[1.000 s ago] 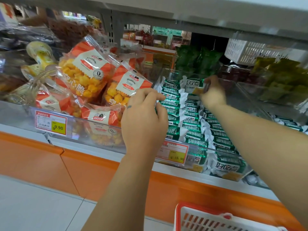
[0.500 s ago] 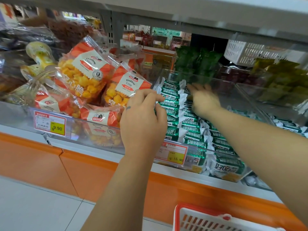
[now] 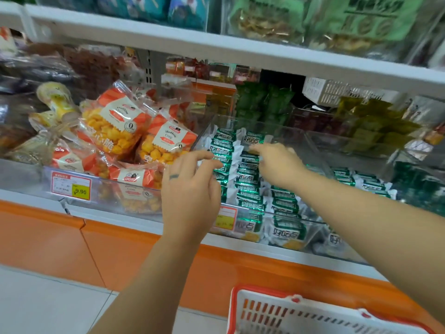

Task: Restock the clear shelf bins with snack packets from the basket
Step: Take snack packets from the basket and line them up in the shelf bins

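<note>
While the right hand (image 3: 277, 165) lies flat-fingered on the green packets (image 3: 248, 189) rowed in the clear bin (image 3: 308, 219) and the left hand (image 3: 190, 191) sits loosely curled beside them, gripping nothing I can see — careful — a hard shove could topple those rows over the low front wall.

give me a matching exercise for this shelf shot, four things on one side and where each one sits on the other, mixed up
Things:
1 green packets
2 orange crisp bags
3 red-rimmed basket
4 white slotted crate

Places:
a bottom edge of view
b far back, upper right
c left clear bin
d middle clear bin

Pairs: 1-d, 2-c, 3-a, 4-b
</note>
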